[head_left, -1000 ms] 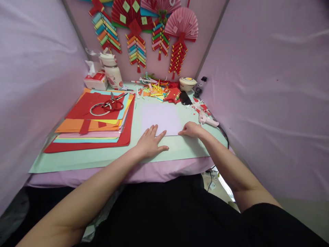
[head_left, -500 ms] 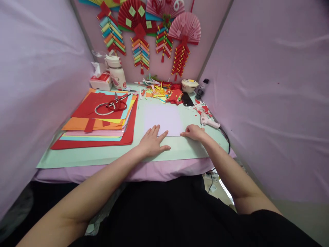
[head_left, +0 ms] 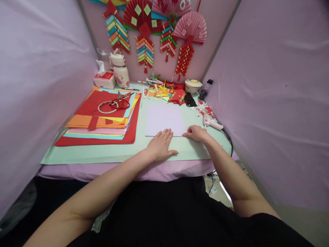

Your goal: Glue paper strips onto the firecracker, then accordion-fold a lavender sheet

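A pale lilac sheet of paper [head_left: 164, 118] lies flat on the mint-green table cover [head_left: 102, 154]. Across its near edge rests my left hand [head_left: 161, 144], fingers stretched out and pointing away, thumb spread to the right. At the sheet's near right corner is my right hand [head_left: 194, 132], its fingers curled together with the tips at the paper's edge. Whether they pinch the paper is too small to make out.
Left is a stack of coloured paper [head_left: 95, 139] with red scissors [head_left: 120, 102] on it. Behind the sheet are paper scraps [head_left: 161, 90] and a lidded bowl [head_left: 192, 85]. A glue gun [head_left: 212, 122] with a cord lies right. Paper fans [head_left: 191, 27] hang on the wall.
My left hand has slid to the right along the sheet's near edge, and its fingers are closer together. My right hand stays at the corner. The whole view has shifted slightly.
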Demonstrator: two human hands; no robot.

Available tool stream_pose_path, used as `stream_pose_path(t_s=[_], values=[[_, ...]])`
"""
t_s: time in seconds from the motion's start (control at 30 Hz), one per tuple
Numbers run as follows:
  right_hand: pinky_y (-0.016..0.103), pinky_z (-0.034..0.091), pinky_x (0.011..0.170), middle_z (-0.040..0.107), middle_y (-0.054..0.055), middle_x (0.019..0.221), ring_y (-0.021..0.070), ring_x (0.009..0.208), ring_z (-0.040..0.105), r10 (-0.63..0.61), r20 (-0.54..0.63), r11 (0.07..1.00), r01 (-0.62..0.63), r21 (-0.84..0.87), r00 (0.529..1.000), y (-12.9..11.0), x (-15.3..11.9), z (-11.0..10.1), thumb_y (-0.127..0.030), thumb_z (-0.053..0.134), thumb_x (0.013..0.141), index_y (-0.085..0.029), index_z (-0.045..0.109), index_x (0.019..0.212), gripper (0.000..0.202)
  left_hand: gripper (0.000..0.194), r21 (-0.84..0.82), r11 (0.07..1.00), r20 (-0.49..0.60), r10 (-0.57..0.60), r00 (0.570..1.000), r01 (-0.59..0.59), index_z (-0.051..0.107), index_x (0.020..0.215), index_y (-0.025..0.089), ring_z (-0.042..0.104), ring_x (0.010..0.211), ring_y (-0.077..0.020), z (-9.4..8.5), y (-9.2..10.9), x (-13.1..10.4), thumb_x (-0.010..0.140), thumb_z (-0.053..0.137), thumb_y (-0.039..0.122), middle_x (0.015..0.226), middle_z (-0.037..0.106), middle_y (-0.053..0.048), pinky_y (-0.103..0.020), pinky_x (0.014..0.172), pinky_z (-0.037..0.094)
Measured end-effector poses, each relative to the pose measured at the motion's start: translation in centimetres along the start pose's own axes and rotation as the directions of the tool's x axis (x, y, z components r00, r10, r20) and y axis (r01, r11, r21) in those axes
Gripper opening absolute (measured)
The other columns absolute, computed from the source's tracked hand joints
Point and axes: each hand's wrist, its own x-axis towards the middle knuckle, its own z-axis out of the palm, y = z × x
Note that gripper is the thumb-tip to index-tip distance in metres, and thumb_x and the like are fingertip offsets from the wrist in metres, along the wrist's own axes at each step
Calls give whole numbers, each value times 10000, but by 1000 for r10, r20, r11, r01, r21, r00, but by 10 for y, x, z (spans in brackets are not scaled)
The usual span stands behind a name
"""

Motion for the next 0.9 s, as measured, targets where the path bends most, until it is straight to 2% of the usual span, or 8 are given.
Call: stream_pose_path(t_s=[0.3,0.4,0.43,0.5,0.57,0.63,0.77,0.9], values=[[420,370,884,693,58,921,253,933,597,9,7,1000,-9,10,1000,2,2,-1,-599,615,769,-217,654,835,390,924,-21,1000,-5,-14,1000,14,197,1526,87,67,1491,-264,5,-2,-2,860,343,710,1606,101,-143,-413,1206,80],[401,388,883,697,55,927,230,900,610,-42,-151,994,57,95,988,4,-7,0,-505,589,825,-207,649,873,308,917,-23,1000,-15,-16,1000,16,197,1529,106,78,1490,-267,6,-2,-2,855,358,707,1606,114,-137,-416,1204,89],[394,396,892,696,61,957,225,916,612,-88,-257,985,122,120,962,2,-13,2,-448,555,861,-205,649,910,266,915,-23,1000,-17,-14,1000,14,198,1530,113,83,1489,-266,7,-2,-2,854,360,707,1605,120,-134,-417,1203,91],[376,403,933,682,88,1067,223,1016,597,-236,-456,944,315,103,858,-8,-27,11,-315,464,917,-193,644,1019,240,908,-20,1000,-21,-9,1000,9,204,1529,118,89,1489,-262,8,-2,-2,853,356,704,1604,133,-131,-414,1202,90],[359,392,998,643,111,1200,217,1141,552,-427,-500,864,503,21,754,-23,-43,26,-219,399,929,-177,621,1152,317,898,-16,1000,-35,-7,999,6,214,1526,112,98,1488,-260,8,-2,-2,857,352,694,1602,145,-134,-412,1202,90],[367,374,1050,597,119,1298,217,1207,520,-526,-457,821,568,-53,717,-38,-56,42,-199,368,932,-161,572,1270,396,884,-9,1000,-47,-4,999,4,230,1520,92,111,1486,-262,9,-2,-2,864,351,673,1598,156,-145,-411,1202,96],[394,308,1134,498,147,1423,237,1337,423,-462,-458,875,474,-96,759,-52,-68,66,-258,336,954,-90,496,1376,482,851,6,1000,-37,1,999,-1,244,1508,43,128,1482,-268,8,-1,-3,874,363,598,1592,161,-159,-409,1203,101],[404,273,1162,435,126,1480,235,1403,346,-432,-424,894,439,-87,796,-48,-69,71,-294,331,958,-91,458,1414,516,843,0,1000,-64,-2,998,2,238,1509,39,129,1482,-261,8,1,-4,880,335,592,1593,166,-154,-403,1204,106]])
